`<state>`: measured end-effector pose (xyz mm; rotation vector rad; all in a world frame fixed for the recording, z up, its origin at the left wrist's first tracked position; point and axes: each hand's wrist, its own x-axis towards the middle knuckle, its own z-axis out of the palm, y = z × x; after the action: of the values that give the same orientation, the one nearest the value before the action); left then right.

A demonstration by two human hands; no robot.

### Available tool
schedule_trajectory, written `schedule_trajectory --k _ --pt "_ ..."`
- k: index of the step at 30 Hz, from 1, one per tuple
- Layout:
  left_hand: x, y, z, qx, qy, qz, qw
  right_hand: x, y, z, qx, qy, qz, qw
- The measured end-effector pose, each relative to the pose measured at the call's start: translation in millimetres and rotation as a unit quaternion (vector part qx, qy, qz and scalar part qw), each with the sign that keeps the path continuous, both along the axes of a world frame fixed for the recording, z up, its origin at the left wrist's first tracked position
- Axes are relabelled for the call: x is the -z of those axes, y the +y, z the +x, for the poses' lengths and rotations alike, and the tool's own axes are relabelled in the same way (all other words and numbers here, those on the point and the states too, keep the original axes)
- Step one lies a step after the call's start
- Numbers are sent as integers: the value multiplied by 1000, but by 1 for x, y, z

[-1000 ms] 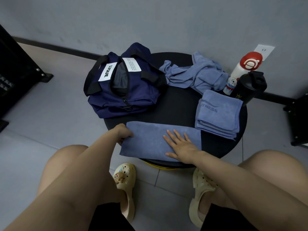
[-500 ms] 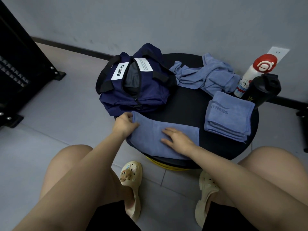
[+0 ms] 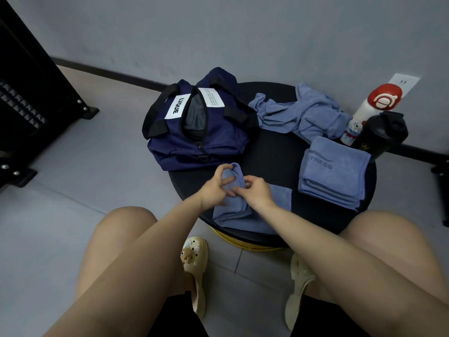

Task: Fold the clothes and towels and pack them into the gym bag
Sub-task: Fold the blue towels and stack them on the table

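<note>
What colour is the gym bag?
Navy blue with black handles and white labels; the gym bag shows in the head view.

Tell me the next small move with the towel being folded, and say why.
Probably carry the lifted end across and lay it flat on the rest of the towel. The left hand and right hand both pinch the raised fold near the table's front, while the towel's right part lies flat. The gym bag is open but this fold looks unfinished.

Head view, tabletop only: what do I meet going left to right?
Navy gym bag → left hand → right hand, both holding the towel being folded → folded towel stack → black shaker bottle. The crumpled blue garment and the white bottle overlap others, so they are left out.
</note>
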<state>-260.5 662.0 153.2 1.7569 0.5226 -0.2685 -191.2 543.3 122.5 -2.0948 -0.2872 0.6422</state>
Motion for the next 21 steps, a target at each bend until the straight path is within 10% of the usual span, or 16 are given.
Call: schedule_trajectory --k 6,21 --pt "19 2 2 118 43 290 949 -3 -15 5 28 -63 -88 994" --pt "32 -55 21 329 25 414 849 1 -97 22 98 -22 -106 989"
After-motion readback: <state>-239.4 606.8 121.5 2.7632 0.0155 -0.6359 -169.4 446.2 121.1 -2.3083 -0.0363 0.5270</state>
